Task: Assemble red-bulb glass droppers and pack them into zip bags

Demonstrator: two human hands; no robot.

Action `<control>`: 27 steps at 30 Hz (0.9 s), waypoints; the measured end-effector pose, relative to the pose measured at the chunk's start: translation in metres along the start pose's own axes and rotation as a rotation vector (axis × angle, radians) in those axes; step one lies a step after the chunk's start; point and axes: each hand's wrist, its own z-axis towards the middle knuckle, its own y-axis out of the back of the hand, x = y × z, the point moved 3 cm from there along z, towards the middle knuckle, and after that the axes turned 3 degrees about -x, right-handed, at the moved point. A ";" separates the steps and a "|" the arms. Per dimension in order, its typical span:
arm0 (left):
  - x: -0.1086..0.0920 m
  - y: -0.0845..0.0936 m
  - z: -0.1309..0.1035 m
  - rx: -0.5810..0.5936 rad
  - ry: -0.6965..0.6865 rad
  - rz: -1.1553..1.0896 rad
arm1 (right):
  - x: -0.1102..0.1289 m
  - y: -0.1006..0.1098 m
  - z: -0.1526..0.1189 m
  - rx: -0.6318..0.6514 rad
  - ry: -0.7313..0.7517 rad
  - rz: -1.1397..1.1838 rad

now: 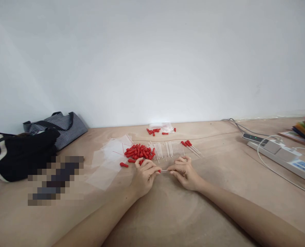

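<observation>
My left hand (145, 173) is closed on a red rubber dropper bulb, of which only the end (159, 171) shows between thumb and fingers. My right hand (184, 172) pinches a thin clear dropper tube (164, 171) that runs level across to the bulb. Whether the tube sits inside the bulb is hidden by my fingers. Beyond my left hand lies a heap of red bulbs (139, 151), with one loose bulb (124, 165) to its left. A row of clear tubes (169, 150) lies beside the heap. Several droppers with red bulbs on them (187, 143) rest at its right end.
Thin translucent plastic bags (101, 173) lie left of the heap. More red bulbs (153, 131) are by a clear bag (160, 125) near the wall. A striped bag (65, 128) and a black bag (26, 154) stand left. A power strip (283, 157) with cables is right.
</observation>
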 end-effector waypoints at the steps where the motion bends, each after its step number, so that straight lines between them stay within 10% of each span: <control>1: 0.000 0.000 0.000 -0.001 -0.002 -0.002 | 0.000 0.000 0.000 0.009 -0.018 0.020; 13: -0.001 -0.002 0.002 0.010 -0.007 -0.004 | 0.014 0.000 0.009 0.127 -0.124 0.142; 27: 0.006 0.001 0.002 -0.006 0.133 -0.012 | 0.004 0.005 0.004 -0.042 -0.082 -0.057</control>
